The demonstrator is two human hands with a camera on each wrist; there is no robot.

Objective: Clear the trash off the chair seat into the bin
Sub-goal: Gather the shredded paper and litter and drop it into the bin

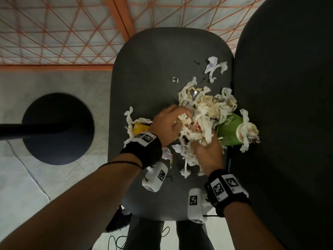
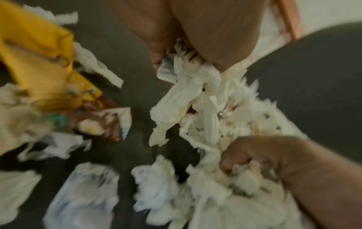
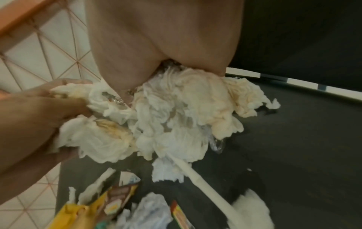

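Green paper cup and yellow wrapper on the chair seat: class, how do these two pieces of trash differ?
The green paper cup lies on its side at the seat's right edge, by the backrest; the yellow wrapper lies flat near the left edge. The cup keeps its round shape, with tissue and foil in its mouth; the wrapper is flattened and partly hidden by the left hand. Both lie ungripped on the chair seat.

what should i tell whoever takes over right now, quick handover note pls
Left hand: grips the near-left side of the tissue wad.
Right hand: grips the wad's near side.
Things: the wad sits mid chair seat; green cup lies tipped at the seat's right edge; yellow wrapper behind the left wrist; loose tissue strips at the far side.
Done: trash bunched between both hands.
Left: lift the wad to the bin, which is not identifiable here, then cup, wrapper, strips.
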